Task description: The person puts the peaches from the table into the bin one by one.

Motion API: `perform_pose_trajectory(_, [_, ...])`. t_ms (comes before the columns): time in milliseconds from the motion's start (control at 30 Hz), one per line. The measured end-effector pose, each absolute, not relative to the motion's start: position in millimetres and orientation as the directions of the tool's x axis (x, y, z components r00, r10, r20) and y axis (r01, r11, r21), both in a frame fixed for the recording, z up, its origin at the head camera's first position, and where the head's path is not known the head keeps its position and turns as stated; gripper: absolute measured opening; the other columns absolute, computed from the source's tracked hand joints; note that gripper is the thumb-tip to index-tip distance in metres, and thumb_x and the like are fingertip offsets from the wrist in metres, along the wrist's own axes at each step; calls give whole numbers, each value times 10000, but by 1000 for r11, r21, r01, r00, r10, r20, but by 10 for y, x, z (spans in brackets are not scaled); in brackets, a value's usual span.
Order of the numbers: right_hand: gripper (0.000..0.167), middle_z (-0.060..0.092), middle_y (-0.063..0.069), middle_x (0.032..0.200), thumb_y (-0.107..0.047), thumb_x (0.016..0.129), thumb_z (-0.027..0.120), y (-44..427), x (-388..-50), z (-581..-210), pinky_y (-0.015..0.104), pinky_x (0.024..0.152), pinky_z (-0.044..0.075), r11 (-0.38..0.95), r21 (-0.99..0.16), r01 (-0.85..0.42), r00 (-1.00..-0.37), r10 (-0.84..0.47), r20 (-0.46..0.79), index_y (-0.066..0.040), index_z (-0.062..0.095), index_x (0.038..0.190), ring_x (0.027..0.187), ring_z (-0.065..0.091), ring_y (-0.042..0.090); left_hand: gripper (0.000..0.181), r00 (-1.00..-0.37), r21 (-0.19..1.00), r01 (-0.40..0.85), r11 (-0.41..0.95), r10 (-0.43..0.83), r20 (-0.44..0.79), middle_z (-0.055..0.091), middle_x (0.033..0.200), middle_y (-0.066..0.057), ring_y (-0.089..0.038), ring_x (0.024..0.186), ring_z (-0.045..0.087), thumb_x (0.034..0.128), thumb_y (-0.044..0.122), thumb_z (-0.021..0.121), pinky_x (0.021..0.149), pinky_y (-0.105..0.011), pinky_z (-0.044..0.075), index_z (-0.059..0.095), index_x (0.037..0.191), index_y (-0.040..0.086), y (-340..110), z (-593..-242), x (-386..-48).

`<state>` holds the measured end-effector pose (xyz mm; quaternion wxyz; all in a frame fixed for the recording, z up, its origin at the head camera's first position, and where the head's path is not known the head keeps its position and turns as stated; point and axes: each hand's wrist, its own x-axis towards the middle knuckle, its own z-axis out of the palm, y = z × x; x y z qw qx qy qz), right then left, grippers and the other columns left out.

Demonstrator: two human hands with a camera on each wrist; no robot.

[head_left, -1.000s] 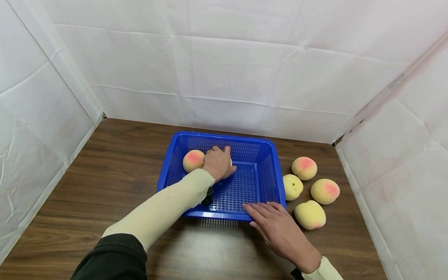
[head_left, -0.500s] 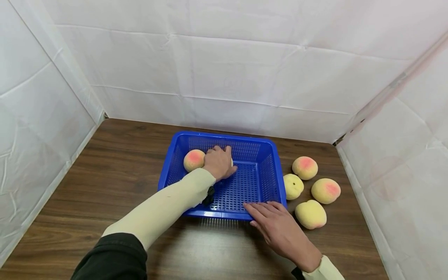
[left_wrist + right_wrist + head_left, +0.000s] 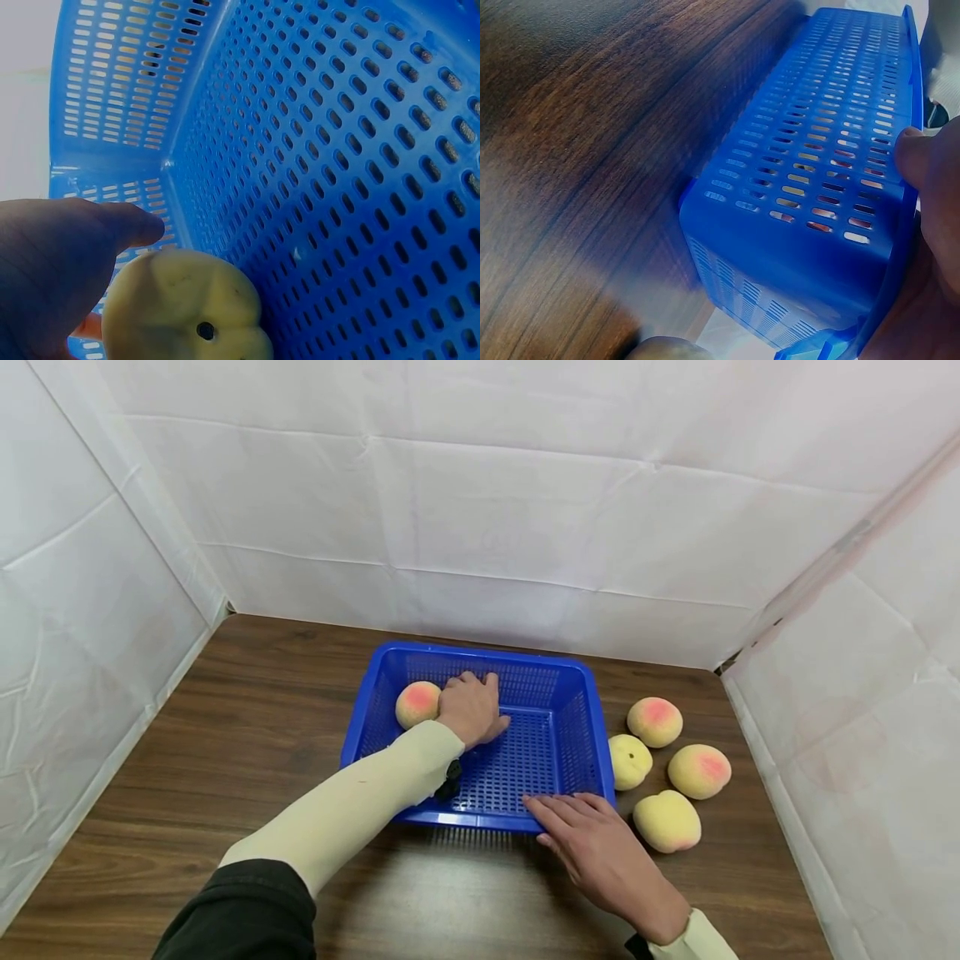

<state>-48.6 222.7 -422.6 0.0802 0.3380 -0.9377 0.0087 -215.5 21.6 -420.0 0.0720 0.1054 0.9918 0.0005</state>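
Peaches [image 3: 418, 703], two in blue basket [image 3: 521, 762], four outside

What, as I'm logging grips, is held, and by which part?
Right hand: the blue perforated basket, by its near rim at the right corner. Left hand: over a peach; whether it grips cannot be told.

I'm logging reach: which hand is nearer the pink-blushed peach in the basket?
Left. The left hand is beside that peach; the right hand is farther, on the near rim.

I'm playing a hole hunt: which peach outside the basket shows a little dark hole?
The peach closest to the basket. Its dark hole shows; the other three peaches outside show pink but no hole.
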Motion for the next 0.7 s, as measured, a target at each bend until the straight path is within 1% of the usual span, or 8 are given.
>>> perform_pose_trajectory(167, [508,698,-66,1397,-313,999,689,2225,-496,-4224,409,1064,509,770,35,-637,-756,-634,162,-241,588,1492,1246,681,141,716,-967,7,222,975,221,-130,656,1319,-216,-378,1115,702,965,662,606,790,-444,649,511,1424,121,209,-4188,-2150])
perform_pose_trajectory(333, [492,697,-68,1397,-322,1010,673,2228,-502,-4231,407,1064,508,769,31,-638,-756,-634,163,-236,592,1488,1246,680,141,696,-966,-3,229,973,227,-123,667,1292,-200,-364,1073,710,963,670,601,738,-426,650,526,1387,123,198,-4177,-2152])
perform_pose_trajectory(500, [481,701,-64,1391,-322,1013,664,2232,-509,-4232,414,1060,512,769,28,-639,-755,-634,164,-226,601,1480,1239,683,145,701,-966,1,229,973,228,-120,660,1308,-195,-361,1079,707,965,666,602,712,-422,651,519,1405,127,192,-4164,-2154])
perform_pose_trajectory(700, [472,702,-67,1390,-333,1021,663,2227,-505,-4231,412,1062,515,778,30,-628,-767,-625,147,-232,603,1478,1239,685,138,711,-968,30,215,976,218,-124,635,1364,-202,-377,1130,686,965,652,614,712,-444,654,508,1440,134,188,-4141,-2132])
